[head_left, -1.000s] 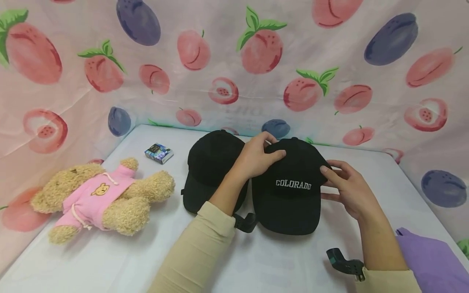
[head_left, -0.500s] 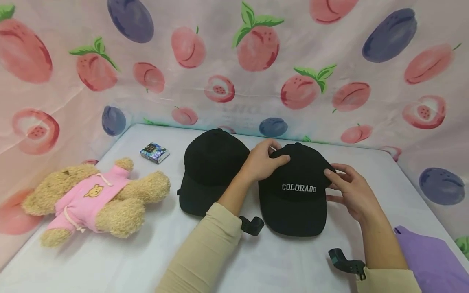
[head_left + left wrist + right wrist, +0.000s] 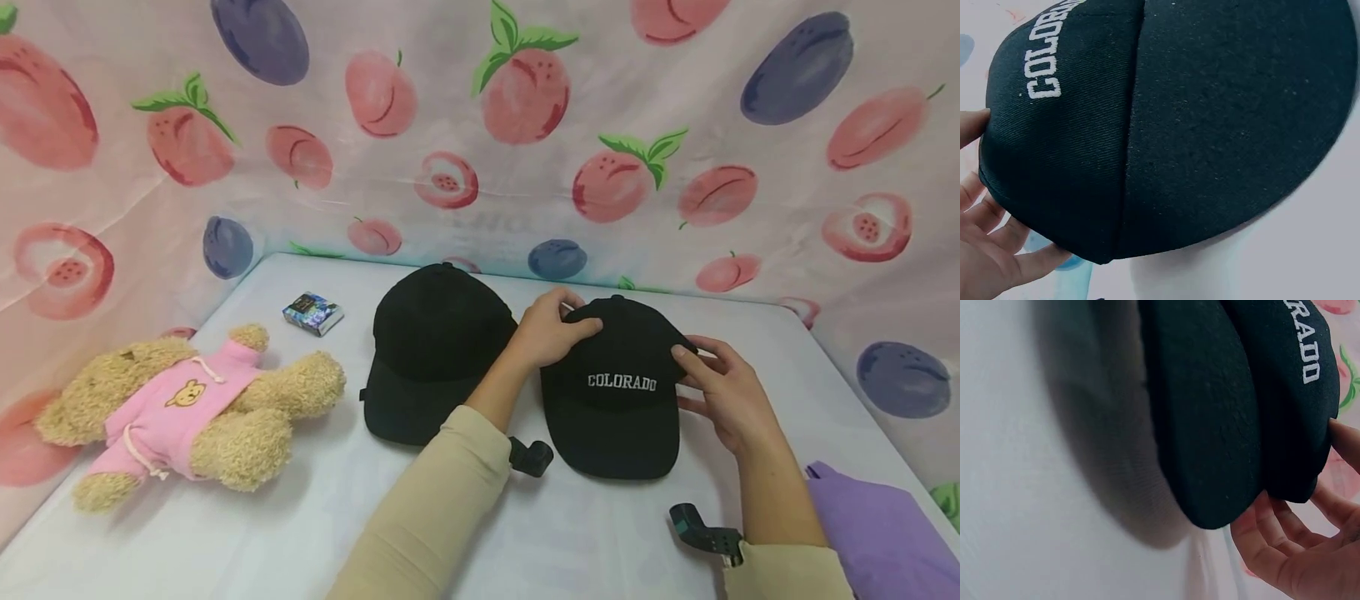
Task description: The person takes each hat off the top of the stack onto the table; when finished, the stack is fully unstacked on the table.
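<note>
Black COLORADO cap (image 3: 615,392) on white bench (image 3: 300,517), between both hands | left hand (image 3: 551,333) curled over crown, right hand (image 3: 723,392) pinching the side with thumb and fingers (image 3: 1272,519) | best moved level, both grips even | plain black cap (image 3: 435,358) touching left wrist crowds that side; teddy bear (image 3: 187,408), small box (image 3: 312,313) well apart

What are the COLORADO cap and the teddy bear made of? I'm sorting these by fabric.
COLORADO cap: looks like black woven cotton twill with a matte finish; fine diagonal weave shows in the left wrist view, and the white letters look stitched. Teddy bear: tan curly plush pile, probably synthetic, in a pink knit-looking hoodie.
</note>
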The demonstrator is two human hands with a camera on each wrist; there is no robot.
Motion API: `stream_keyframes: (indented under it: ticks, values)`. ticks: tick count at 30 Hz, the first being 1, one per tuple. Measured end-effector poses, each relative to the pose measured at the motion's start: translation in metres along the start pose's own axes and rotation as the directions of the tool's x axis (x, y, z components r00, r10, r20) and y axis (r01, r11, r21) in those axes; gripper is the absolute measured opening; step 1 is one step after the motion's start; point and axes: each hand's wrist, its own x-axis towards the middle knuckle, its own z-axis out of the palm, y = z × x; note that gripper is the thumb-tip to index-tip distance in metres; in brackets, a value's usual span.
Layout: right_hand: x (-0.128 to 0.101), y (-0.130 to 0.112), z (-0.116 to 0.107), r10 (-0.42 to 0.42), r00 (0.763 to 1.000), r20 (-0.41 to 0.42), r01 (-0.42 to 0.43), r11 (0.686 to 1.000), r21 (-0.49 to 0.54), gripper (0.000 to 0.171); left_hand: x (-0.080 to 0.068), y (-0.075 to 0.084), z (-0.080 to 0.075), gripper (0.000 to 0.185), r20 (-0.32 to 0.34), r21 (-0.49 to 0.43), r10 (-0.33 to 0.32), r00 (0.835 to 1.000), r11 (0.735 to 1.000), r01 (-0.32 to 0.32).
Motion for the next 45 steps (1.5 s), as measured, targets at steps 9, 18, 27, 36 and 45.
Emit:
stream_keyframes:
  ticks: [9,18,27,36,45]
  values:
    - [0.002,0.004,-0.008,0.016,0.998,-0.062,-0.009,0.994,0.113,0.056,0.009,-0.004,0.015,0.035,-0.012,-0.054,-0.015,1.000,0.998,0.014]
    - [0.004,0.010,-0.012,0.063,0.991,-0.119,-0.051,0.994,0.100,0.062,0.016,-0.002,0.024,0.035,-0.001,-0.056,-0.030,1.000,0.998,0.030]
    - [0.007,0.014,-0.014,0.121,0.980,-0.161,-0.099,0.986,0.136,0.060,0.021,0.000,0.031,0.033,-0.006,-0.022,-0.024,1.000,0.999,0.023]
    - [0.008,0.016,-0.013,0.140,0.972,-0.190,-0.109,0.980,0.166,0.067,0.023,-0.009,0.036,0.036,-0.020,-0.021,-0.025,0.999,0.999,0.025]
    - [0.008,0.019,-0.015,0.118,0.977,-0.179,-0.094,0.986,0.139,0.068,0.016,-0.011,0.035,0.036,-0.029,-0.042,-0.050,0.998,0.998,0.048]
